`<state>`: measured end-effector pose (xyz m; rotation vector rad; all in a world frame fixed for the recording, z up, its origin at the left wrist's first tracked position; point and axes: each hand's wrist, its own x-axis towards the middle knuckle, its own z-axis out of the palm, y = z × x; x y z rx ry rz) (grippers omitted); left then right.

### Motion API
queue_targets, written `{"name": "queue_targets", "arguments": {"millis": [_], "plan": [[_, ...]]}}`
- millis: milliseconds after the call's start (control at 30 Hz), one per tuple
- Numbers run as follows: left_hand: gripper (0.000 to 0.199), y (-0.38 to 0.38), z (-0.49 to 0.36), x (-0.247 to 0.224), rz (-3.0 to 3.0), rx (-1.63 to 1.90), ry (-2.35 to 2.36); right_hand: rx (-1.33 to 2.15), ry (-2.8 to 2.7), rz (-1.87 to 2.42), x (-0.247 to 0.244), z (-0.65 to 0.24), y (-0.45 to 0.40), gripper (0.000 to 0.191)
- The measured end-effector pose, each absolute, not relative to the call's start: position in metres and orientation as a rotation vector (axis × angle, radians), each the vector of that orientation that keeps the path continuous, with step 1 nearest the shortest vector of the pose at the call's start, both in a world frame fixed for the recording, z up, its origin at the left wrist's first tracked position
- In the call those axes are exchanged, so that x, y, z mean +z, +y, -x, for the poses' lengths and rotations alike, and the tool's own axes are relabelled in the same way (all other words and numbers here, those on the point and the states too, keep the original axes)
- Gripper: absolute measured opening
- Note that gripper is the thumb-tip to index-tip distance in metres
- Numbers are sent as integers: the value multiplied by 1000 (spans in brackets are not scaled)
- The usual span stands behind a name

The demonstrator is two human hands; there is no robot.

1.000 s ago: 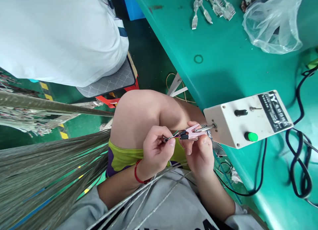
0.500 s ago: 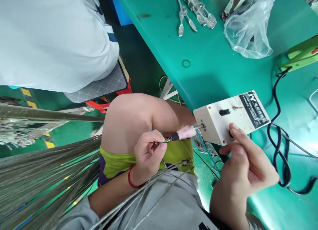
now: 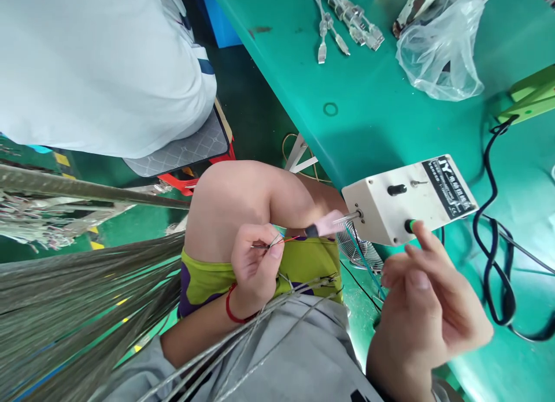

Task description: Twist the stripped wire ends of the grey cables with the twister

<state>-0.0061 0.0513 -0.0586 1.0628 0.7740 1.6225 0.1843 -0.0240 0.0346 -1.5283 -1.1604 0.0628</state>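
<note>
My left hand (image 3: 257, 262) pinches the end of a thin cable, with fine coloured wires (image 3: 286, 239) fanning out past the thumb. Just right of these wires is the black tip (image 3: 311, 231) of a pink-wrapped sleeve (image 3: 330, 222) on a metal shaft. This shaft sticks out of a white machine box (image 3: 385, 202) at the table edge; a black knob (image 3: 396, 190) and a small toggle switch (image 3: 418, 184) sit on its face. The index finger of my right hand (image 3: 433, 301) reaches to a green button (image 3: 410, 226) on the box; the hand holds nothing.
Grey cables (image 3: 87, 298) hang at the left, and several lie across my lap. USB cables (image 3: 353, 23), a clear plastic bag (image 3: 442, 55) and a green tool (image 3: 531, 95) lie on the green table (image 3: 299, 84). A fan (image 3: 358, 246) stands below. Another person (image 3: 108, 66) sits at upper left.
The wire ends, earlier at the black tip, now stand apart from it and spread out, my left hand slightly further left. My right index finger has shifted, exposing the green button.
</note>
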Motion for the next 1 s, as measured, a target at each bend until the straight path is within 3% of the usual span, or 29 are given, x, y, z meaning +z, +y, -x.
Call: {"name": "queue_targets", "arguments": {"millis": [167,333,533,767,1000], "plan": [[5,46,4,-58,-1157,1640,730,693,-1252,1425,28,-156,-30,29],[13,40,3,-55,-1300,1589,625,1173,-925,1294,17,-133,-12,9],[11,40,4,-48,-1382,1488,547,1319,-706,1201,10,-131,-8,8],[6,47,7,-55,-1245,1595,703,1170,-712,1246,-2,-141,13,44],[6,57,11,-55,-1267,1564,816,1237,-664,1183,0,-142,34,45]]}}
